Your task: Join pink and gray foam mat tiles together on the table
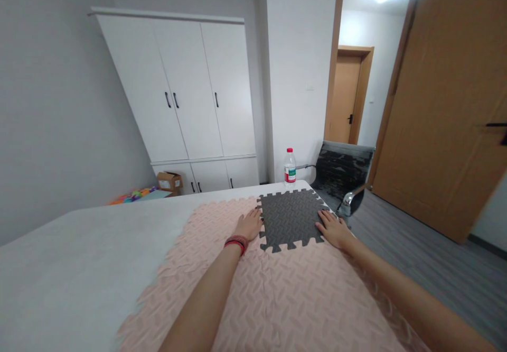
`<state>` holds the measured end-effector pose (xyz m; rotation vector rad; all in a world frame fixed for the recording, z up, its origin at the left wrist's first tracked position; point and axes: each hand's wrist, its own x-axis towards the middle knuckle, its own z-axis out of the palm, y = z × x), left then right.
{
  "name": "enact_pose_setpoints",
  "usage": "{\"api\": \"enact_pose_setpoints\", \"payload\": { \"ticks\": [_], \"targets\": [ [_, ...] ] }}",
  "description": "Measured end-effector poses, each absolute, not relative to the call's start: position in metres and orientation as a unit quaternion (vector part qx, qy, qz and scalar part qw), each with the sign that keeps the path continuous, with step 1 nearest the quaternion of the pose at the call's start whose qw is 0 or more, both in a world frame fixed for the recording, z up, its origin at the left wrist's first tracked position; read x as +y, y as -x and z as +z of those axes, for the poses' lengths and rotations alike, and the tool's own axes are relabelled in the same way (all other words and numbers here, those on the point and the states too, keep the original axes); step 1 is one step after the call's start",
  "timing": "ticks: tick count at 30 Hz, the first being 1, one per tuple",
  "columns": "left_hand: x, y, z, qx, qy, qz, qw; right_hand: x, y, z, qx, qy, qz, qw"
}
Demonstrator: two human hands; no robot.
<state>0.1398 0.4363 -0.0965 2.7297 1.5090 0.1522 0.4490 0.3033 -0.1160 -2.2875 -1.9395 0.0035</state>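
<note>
A dark grey foam puzzle tile (290, 218) lies among pink foam puzzle tiles (277, 294) on a white table (79, 257). My left hand (249, 224) rests flat on the pink mat, fingers stretched against the grey tile's left edge. A red band circles that wrist. On the other side, my right hand (335, 229) lies flat with its fingers spread at the grey tile's right edge. Neither hand holds anything.
A plastic water bottle (290, 167) with a red cap stands at the table's far edge. A black office chair (343, 175) sits behind the table's right corner. White wardrobe (190, 93) at the back, cardboard box (169, 181) on the floor, open wooden door (447, 114) to the right.
</note>
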Motion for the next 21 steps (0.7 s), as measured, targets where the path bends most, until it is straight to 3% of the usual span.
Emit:
{"api": "enact_pose_setpoints", "payload": {
  "ticks": [21],
  "targets": [
    [0.482,-0.142,-0.086,0.445,-0.892,0.079,-0.014,0.307,-0.444,-0.116,-0.609,0.786,-0.022,0.108]
  ]
}}
